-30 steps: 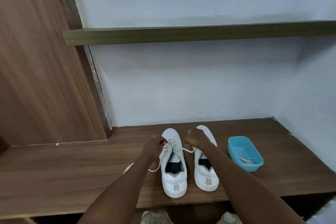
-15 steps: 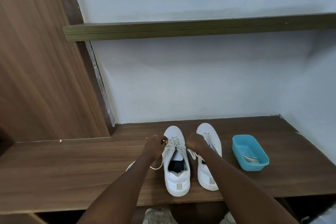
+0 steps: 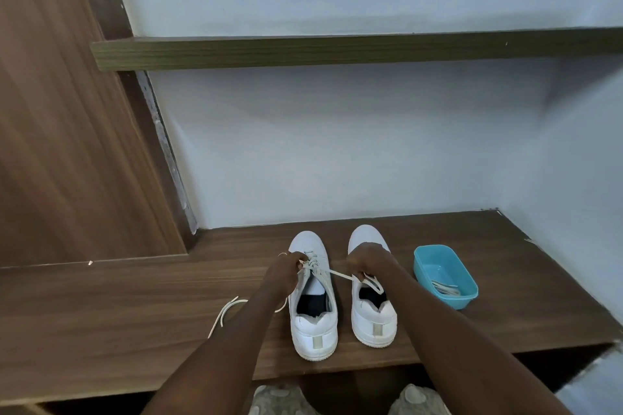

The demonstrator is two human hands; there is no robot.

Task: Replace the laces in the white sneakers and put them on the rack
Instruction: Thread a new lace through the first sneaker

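Note:
Two white sneakers stand side by side on the wooden rack shelf (image 3: 135,296), toes toward the wall. My left hand (image 3: 285,268) pinches the lace at the eyelets of the left sneaker (image 3: 313,307). My right hand (image 3: 365,261) hovers over the right sneaker (image 3: 372,313) and grips the other end of the cream lace (image 3: 338,273), stretched taut between the hands. A loose lace tail (image 3: 226,312) trails on the shelf left of my left forearm.
A blue plastic tub (image 3: 445,274) with spare laces inside sits right of the sneakers. A narrow upper shelf (image 3: 337,49) runs along the wall above. A wooden panel (image 3: 67,111) rises at left. Two worn shoes (image 3: 279,397) sit below the shelf edge.
My right hand has pulled the lace out to the right, so it now runs taut across from the left sneaker. The view has shifted slightly.

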